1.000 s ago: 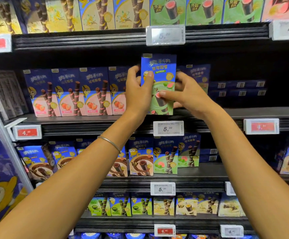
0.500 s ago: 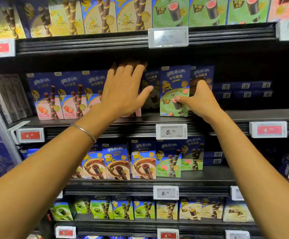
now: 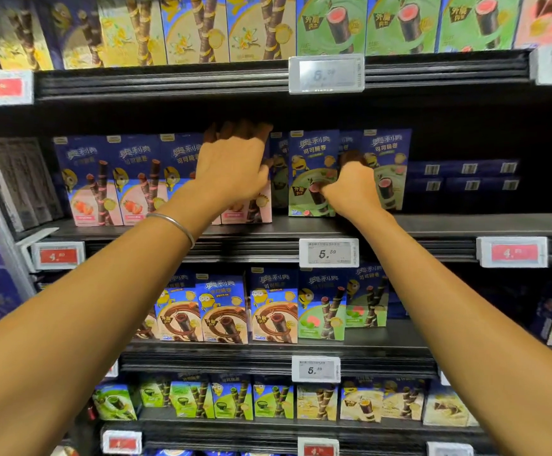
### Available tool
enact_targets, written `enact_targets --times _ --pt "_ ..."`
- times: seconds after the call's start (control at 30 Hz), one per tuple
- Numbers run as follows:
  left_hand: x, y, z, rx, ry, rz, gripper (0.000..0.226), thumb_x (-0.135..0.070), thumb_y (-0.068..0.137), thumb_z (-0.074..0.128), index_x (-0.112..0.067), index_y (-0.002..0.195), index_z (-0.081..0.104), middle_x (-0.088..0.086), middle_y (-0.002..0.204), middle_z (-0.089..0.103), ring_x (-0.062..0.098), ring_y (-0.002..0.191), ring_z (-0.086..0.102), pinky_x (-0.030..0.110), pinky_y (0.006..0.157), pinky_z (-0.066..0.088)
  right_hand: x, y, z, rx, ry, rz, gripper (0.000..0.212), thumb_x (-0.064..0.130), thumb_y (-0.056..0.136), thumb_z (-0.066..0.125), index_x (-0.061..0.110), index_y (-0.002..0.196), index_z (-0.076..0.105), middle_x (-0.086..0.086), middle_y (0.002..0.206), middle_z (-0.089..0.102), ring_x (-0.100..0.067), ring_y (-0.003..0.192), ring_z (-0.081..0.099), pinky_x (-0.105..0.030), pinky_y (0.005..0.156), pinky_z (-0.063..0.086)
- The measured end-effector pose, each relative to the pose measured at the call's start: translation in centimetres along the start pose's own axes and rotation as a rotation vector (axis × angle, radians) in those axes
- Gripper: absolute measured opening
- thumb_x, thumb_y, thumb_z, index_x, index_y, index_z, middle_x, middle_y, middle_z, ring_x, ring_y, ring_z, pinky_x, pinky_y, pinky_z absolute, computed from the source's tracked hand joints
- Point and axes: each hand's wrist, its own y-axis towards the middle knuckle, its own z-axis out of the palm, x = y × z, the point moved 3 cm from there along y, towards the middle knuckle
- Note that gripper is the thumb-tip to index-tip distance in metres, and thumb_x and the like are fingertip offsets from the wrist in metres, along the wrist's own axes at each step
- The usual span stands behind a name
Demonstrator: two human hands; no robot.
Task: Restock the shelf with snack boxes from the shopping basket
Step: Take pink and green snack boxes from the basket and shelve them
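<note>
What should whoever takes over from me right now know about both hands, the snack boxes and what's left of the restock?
Left hand: fingers curled over the top of the end pink box, gripping it.
Right hand: pinches the green box, thumb on its front.
The green box stands upright on the shelf, between the pink box and another green box.
Done: this box is on the shelf.
Left: let go, square it up if needed, fetch the next one. The basket is out of view, so how much stock remains cannot be told.
</note>
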Motion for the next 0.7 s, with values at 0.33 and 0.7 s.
enact_targets --times 0.33,0.7 --pt "0.5 0.4 0.5 -0.076 -0.001 0.017 0.060 -0.037 0.101 0.059 -0.026 0.156 0.039 0.012 0.155 0.048 0.044 0.138 0.047 0.057 0.109 0.042 1.5 0.8 1.2 0.094 -0.078 0.068 0.078 0.023 0.088 0.075 0.003 0.151 0.034 -0.024 0.141 0.054 -0.040 0.126 0.057 -0.050 0.101 0.053" --pt "0.9 0.2 0.6 -0.138 -0.079 0.057 0.034 -0.035 0.104 0.059 -0.009 0.126 0.059 0.021 0.108 0.069 0.047 0.087 0.065 0.047 0.071 0.045 2.7 2.1 2.8 0.127 -0.125 0.030 0.086 0.023 0.085 0.079 0.003 0.152 0.029 -0.023 0.152 0.041 -0.041 0.139 0.043 -0.048 0.109 0.046"
